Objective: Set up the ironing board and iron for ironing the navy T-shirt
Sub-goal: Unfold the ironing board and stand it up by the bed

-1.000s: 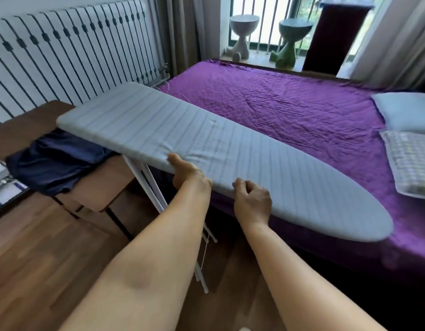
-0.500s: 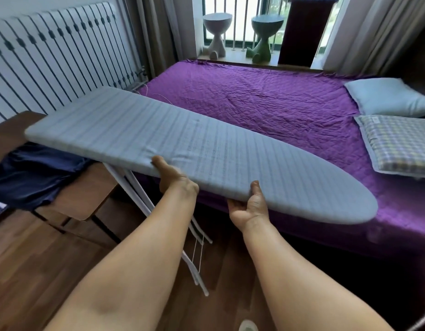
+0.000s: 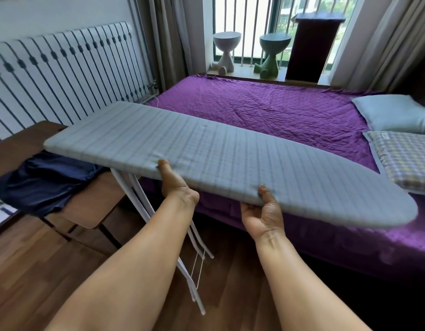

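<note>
A long ironing board (image 3: 230, 158) with a grey striped cover stretches across the middle, its rounded nose pointing right. My left hand (image 3: 177, 185) grips its near edge, thumb on top and fingers hidden beneath. My right hand (image 3: 264, 213) holds the same edge from below, palm up, thumb curled over the rim. White metal legs (image 3: 192, 266) hang folded beneath the board and slant down toward the floor. The navy T-shirt (image 3: 44, 182) lies crumpled on a brown wooden table (image 3: 92, 209) at the left, partly under the board's square end. No iron is in sight.
A bed with a purple quilt (image 3: 266, 108) lies just behind the board, with a pale pillow (image 3: 395, 115) and a checked pillow (image 3: 407, 158) at the right. A white radiator (image 3: 63, 75) lines the left wall. Wooden floor (image 3: 27, 271) shows below the table and my arms.
My right hand has turned from resting on top of the edge to holding it from beneath. The board has tilted and shifted, with its nose now lower at the right.
</note>
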### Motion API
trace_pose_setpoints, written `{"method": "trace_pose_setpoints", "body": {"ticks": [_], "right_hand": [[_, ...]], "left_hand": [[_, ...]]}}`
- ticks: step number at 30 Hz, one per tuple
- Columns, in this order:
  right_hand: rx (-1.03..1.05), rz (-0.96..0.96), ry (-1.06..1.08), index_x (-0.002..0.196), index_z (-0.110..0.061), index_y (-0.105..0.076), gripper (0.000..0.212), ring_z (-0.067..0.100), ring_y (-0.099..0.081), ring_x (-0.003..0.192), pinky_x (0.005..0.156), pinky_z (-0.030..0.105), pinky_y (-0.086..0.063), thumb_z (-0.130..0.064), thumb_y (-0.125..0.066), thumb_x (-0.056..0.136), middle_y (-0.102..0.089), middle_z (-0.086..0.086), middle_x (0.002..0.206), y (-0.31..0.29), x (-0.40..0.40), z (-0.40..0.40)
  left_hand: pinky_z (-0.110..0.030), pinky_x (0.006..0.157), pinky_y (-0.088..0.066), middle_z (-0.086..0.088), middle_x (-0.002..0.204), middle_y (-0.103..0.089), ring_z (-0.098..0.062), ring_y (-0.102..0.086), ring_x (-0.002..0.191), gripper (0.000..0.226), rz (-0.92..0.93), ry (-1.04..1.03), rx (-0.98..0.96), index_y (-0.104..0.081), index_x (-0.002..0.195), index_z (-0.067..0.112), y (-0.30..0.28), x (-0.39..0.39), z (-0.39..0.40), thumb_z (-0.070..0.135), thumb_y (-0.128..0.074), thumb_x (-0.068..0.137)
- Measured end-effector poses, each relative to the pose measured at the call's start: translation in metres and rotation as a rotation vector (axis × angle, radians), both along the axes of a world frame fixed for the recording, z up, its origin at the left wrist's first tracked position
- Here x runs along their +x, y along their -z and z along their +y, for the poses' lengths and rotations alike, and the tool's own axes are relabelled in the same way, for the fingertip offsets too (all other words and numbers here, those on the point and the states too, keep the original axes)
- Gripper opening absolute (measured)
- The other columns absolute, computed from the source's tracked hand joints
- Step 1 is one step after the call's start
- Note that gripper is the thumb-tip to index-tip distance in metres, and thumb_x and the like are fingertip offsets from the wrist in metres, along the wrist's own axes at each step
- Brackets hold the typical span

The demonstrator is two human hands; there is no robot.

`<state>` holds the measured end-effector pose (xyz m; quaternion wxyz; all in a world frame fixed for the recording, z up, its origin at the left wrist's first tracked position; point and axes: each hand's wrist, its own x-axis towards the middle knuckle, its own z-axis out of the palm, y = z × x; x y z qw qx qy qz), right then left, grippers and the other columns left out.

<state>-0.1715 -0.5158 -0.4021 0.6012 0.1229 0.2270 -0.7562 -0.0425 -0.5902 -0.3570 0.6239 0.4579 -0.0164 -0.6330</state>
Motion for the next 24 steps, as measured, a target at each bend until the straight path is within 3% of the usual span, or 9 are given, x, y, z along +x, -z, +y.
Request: {"method": "trace_pose_setpoints", "body": {"ticks": [2,6,8,11,17,20,24], "right_hand": [[-0.019,0.012,0.003,0.109,-0.011,-0.061,0.029,0.022,-0.067,0.100,0.081,0.045,-0.055,0.002,-0.059,0.084,-0.071,0.007,0.100,-0.005,-0.004,-0.003],[-0.047,0.035,0.005,0.103,-0.011,-0.062,0.024,0.019,-0.073,0.080,0.075,0.038,-0.059,0.003,-0.058,0.084,-0.074,0.006,0.088,-0.012,-0.016,-0.009],[-0.065,0.063,-0.012,0.110,-0.011,-0.061,0.029,0.021,-0.069,0.095,0.078,0.040,-0.057,0.002,-0.057,0.085,-0.071,0.007,0.099,-0.015,-0.022,-0.012],[-0.096,0.129,-0.060,0.114,-0.011,-0.059,0.031,0.022,-0.064,0.105,0.082,0.041,-0.056,0.002,-0.056,0.086,-0.068,0.008,0.109,-0.017,-0.030,-0.015],[-0.181,0.192,-0.039,0.118,-0.012,-0.058,0.034,0.018,-0.073,0.086,0.082,0.036,-0.058,0.000,-0.056,0.086,-0.072,0.006,0.101,-0.014,-0.035,-0.022],[-0.249,0.195,0.000,0.114,-0.013,-0.059,0.031,0.015,-0.073,0.079,0.074,0.031,-0.060,-0.002,-0.054,0.086,-0.073,0.004,0.095,-0.007,-0.035,-0.026],[-0.353,0.216,-0.005,0.120,-0.013,-0.055,0.034,0.020,-0.072,0.082,0.073,0.040,-0.060,-0.008,-0.052,0.086,-0.067,0.007,0.104,-0.004,-0.034,-0.032]], "left_hand": [[-0.042,0.094,-0.051,0.005,0.096,-0.068,-0.014,-0.064,0.082,0.036,-0.001,0.003,-0.017,-0.061,0.090,0.024,-0.003,-0.003,-0.003,0.058,-0.058,0.080],[-0.046,0.096,-0.050,0.001,0.112,-0.070,-0.020,-0.067,0.099,0.052,0.001,0.018,-0.046,-0.064,0.111,0.022,-0.008,-0.010,-0.005,0.061,-0.058,0.078],[-0.048,0.098,-0.049,0.001,0.115,-0.069,-0.021,-0.066,0.103,0.053,-0.001,0.004,-0.076,-0.062,0.117,0.024,-0.011,-0.014,-0.006,0.061,-0.057,0.079],[-0.048,0.099,-0.048,0.001,0.115,-0.069,-0.022,-0.066,0.105,0.053,-0.014,0.001,-0.105,-0.063,0.116,0.025,-0.011,-0.017,-0.008,0.061,-0.057,0.078],[-0.047,0.096,-0.052,-0.003,0.116,-0.069,-0.024,-0.067,0.104,0.052,-0.012,0.062,-0.161,-0.061,0.119,0.022,-0.004,-0.016,-0.016,0.058,-0.055,0.083],[-0.043,0.093,-0.054,-0.004,0.114,-0.069,-0.022,-0.067,0.104,0.045,0.020,0.105,-0.213,-0.059,0.119,0.019,0.000,-0.016,-0.017,0.050,-0.056,0.087],[-0.039,0.085,-0.056,-0.004,0.097,-0.069,-0.020,-0.068,0.092,0.021,0.061,0.130,-0.308,-0.061,0.099,0.018,0.001,-0.018,-0.016,0.037,-0.057,0.090]]}}
